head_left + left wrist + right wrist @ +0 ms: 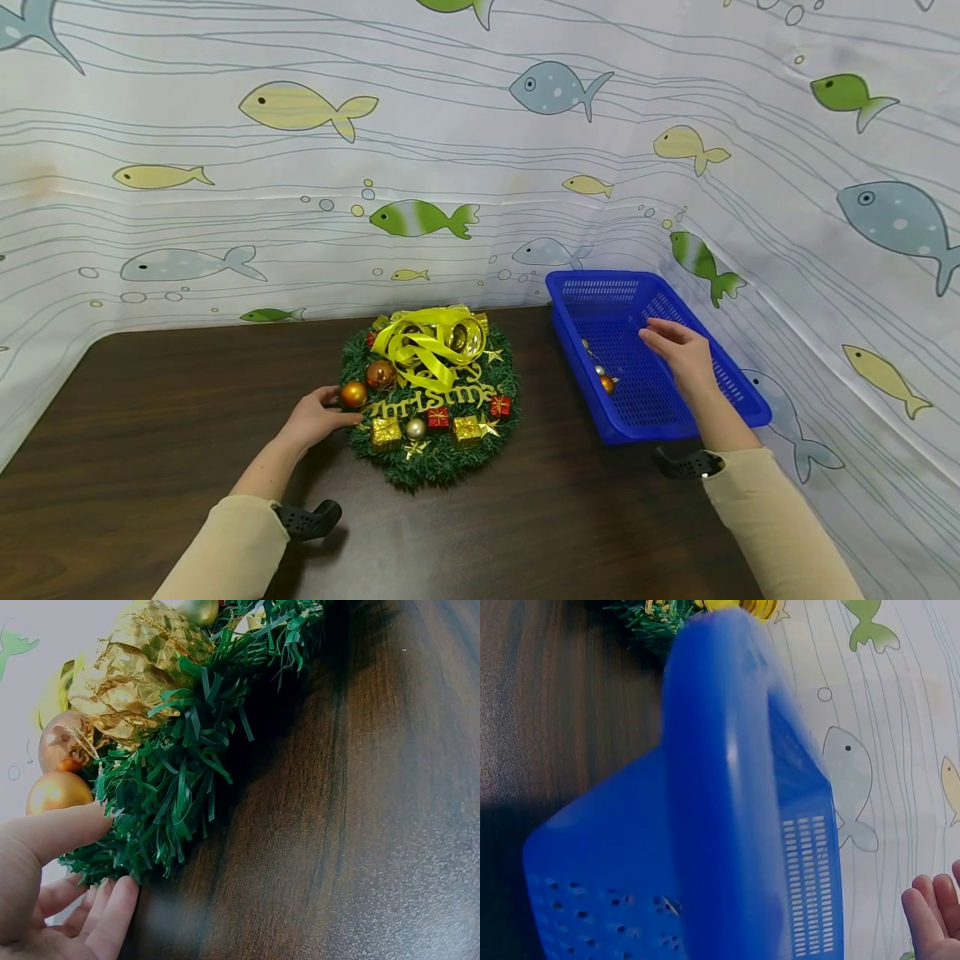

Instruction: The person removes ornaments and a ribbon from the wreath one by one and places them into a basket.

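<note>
A green Christmas wreath (pixel 431 467) lies on the table, dressed with gold letters, small gift boxes, baubles and a shiny yellow ribbon (pixel 431 337). At its left edge my left hand (pixel 318 417) grips the greenery, thumb on top and fingertips below, beside an orange bauble (pixel 353 394). The left wrist view shows this hold on the wreath (pixel 176 780) up close. Over the blue basket (pixel 611 429) hovers my right hand (pixel 682 354), fingers loosely bent, with nothing seen in it. Several small ornaments (pixel 606 383) lie along the basket's left inner side.
The dark wooden table (pixel 165 417) reaches back to a white wall covering (pixel 450 150) printed with fish. At the right, the basket stands close to this covering. A strip of table separates wreath and basket. Each wrist wears a black band (pixel 307 521).
</note>
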`<state>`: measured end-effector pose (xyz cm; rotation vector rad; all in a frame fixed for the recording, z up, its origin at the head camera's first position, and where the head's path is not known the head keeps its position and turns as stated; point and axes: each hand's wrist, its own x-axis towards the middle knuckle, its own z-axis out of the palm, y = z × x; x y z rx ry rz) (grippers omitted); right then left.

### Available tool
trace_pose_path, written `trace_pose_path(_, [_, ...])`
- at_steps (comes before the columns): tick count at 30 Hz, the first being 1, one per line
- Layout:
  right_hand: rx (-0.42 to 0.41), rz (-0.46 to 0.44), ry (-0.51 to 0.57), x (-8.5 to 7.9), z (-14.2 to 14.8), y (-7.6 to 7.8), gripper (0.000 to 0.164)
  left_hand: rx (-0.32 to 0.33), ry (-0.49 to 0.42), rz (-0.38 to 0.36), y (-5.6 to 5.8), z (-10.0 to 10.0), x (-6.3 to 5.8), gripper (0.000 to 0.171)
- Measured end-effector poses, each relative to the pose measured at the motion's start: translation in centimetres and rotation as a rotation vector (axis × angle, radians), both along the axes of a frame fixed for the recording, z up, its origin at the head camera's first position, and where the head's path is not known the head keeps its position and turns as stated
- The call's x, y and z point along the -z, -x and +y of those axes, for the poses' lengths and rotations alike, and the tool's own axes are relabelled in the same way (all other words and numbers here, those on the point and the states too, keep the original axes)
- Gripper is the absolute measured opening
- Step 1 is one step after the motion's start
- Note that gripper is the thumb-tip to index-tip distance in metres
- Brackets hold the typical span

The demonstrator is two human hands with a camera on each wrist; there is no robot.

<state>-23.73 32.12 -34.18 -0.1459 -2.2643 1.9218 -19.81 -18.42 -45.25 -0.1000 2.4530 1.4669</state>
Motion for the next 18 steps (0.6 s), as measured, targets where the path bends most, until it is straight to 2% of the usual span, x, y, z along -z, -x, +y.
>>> trace_pose_path(1, [-0.004, 0.004, 0.005, 0.0, -0.1, 0.0, 0.023, -0.002, 0.004, 0.026, 0.2, -0.2, 0.6, 0.090])
trace_pose_path(4, [-0.029, 0.025, 0.008, -0.3, -0.8, 0.0, 0.023, 0.002, -0.007, 0.035, 0.4, -0.4, 1.1, 0.093])
trace_pose_path(7, [-0.058, 0.056, 0.003, -0.6, -1.9, -0.2, 0.019, -0.010, 0.001, 0.025, 0.1, -0.2, 0.6, 0.089])
trace_pose_path(10, [-0.083, 0.078, -0.024, -0.7, -3.1, -0.2, 0.017, -0.014, 0.005, -0.006, -0.3, 0.2, -0.4, 0.084])
trace_pose_path(16, [-0.104, 0.073, -0.197, -0.7, -6.2, -0.4, 0.046, -0.016, 0.001, -0.008, -0.4, 0.3, -0.5, 0.082])
trace_pose_path(18, [-0.127, 0.079, -0.221, -0.6, -7.2, -0.4, 0.048, -0.017, -0.005, -0.007, -0.4, 0.3, -0.4, 0.082])
